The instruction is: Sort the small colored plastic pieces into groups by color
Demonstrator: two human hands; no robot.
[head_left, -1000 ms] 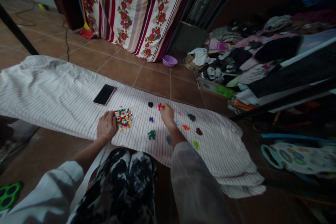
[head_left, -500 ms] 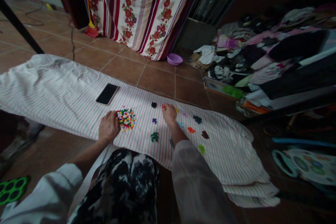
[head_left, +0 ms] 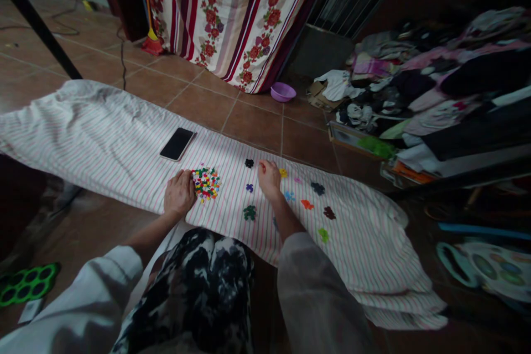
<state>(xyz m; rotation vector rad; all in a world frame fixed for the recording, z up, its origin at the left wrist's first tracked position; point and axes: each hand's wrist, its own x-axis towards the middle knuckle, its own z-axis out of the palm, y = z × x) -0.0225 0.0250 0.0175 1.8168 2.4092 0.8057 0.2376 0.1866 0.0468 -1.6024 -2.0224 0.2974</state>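
A mixed pile of tiny coloured pieces [head_left: 207,183] lies on a striped cloth [head_left: 224,215]. My left hand [head_left: 180,193] rests on the cloth at the pile's left edge, fingers laid out and touching it. To the right, my right hand [head_left: 270,181] is low over the cloth with fingertips pinched; a trace of red shows there, too small to name. Around it sit little single-colour heaps: black [head_left: 249,163], purple [head_left: 249,188], dark green [head_left: 249,212], yellow [head_left: 282,173], light blue [head_left: 289,196], orange [head_left: 307,204], brown [head_left: 329,212] and lime green [head_left: 323,235].
A phone [head_left: 177,144] lies on the cloth behind the pile. Beyond the cloth's far edge are a purple basin [head_left: 282,92] on the tiled floor and a floral curtain [head_left: 236,16]. Heaped clothes [head_left: 415,83] fill the right. A green tray-like object [head_left: 29,285] is at lower left.
The whole view has shifted slightly. My right hand stays near the same heaps, with less red showing at its fingertips. My left hand remains beside the pile.
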